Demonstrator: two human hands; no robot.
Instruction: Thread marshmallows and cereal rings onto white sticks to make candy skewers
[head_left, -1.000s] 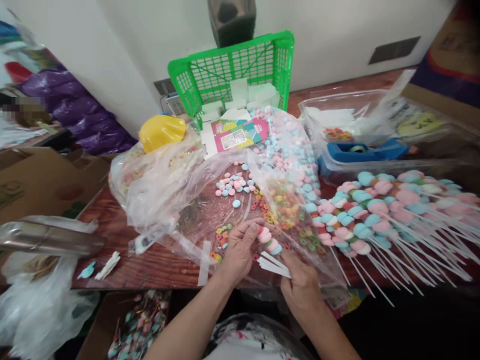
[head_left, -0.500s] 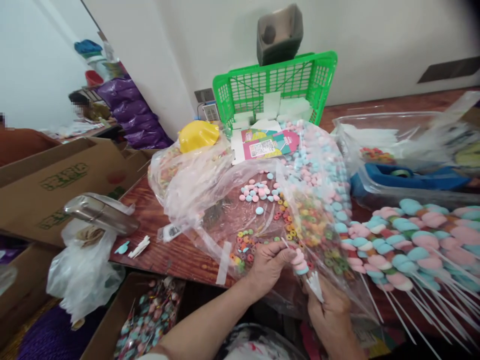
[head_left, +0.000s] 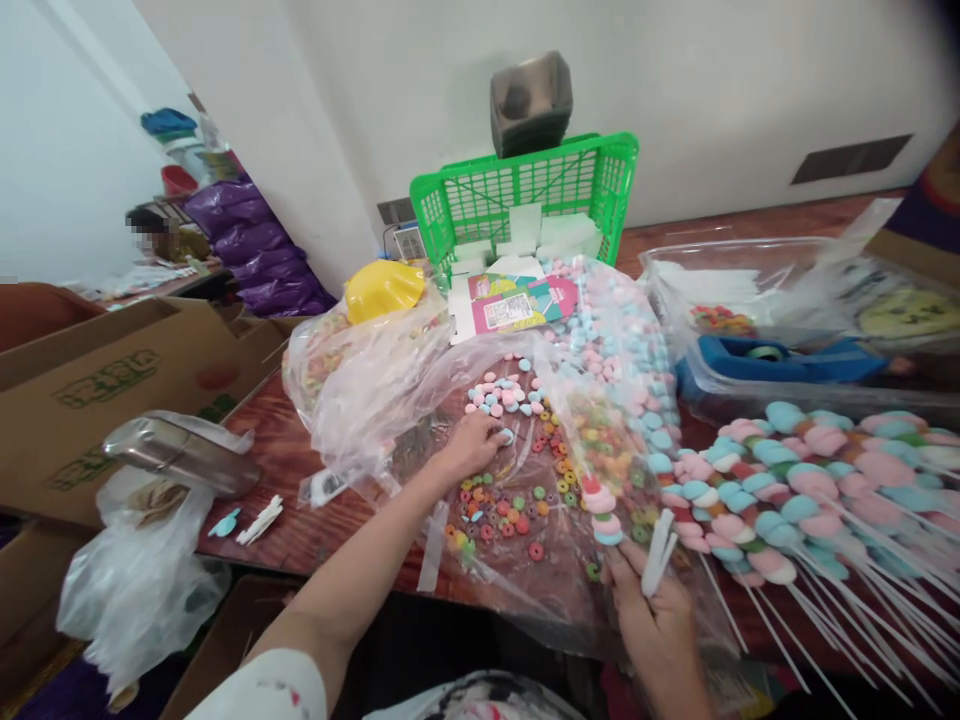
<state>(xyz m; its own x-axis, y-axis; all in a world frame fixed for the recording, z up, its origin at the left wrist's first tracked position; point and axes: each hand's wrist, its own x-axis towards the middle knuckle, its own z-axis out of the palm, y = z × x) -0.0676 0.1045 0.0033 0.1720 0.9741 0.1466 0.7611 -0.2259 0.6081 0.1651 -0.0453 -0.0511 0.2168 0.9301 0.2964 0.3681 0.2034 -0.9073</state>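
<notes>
My left hand point(head_left: 474, 446) reaches across the clear plastic sheet point(head_left: 480, 560), its fingertips closed at a light-blue candy disc point(head_left: 508, 437). In my right hand point(head_left: 651, 600) is a candy skewer point(head_left: 602, 515) held upright, with pink and blue candies stacked under a red ring at the tip. That same hand also grips a bundle of white sticks point(head_left: 659, 552). Pink and blue candy discs point(head_left: 504, 393) lie loose just beyond my left hand. Colourful ring candies point(head_left: 502, 510) are scattered nearer to me, and others lie between the hands.
Finished-looking candy skewers point(head_left: 810, 490) are piled at right. Behind them stands a clear bin point(head_left: 780, 395) with a blue tape dispenser point(head_left: 787, 362). A green basket point(head_left: 525, 165), bagged candies point(head_left: 615, 340), a yellow bowl point(head_left: 384, 290) and a steel flask point(head_left: 180, 450) surround the work area. People sit far left.
My left hand has left the skewer and moved forward and left to the blue disc. A red ring now shows on the skewer's tip. The view has shifted slightly.
</notes>
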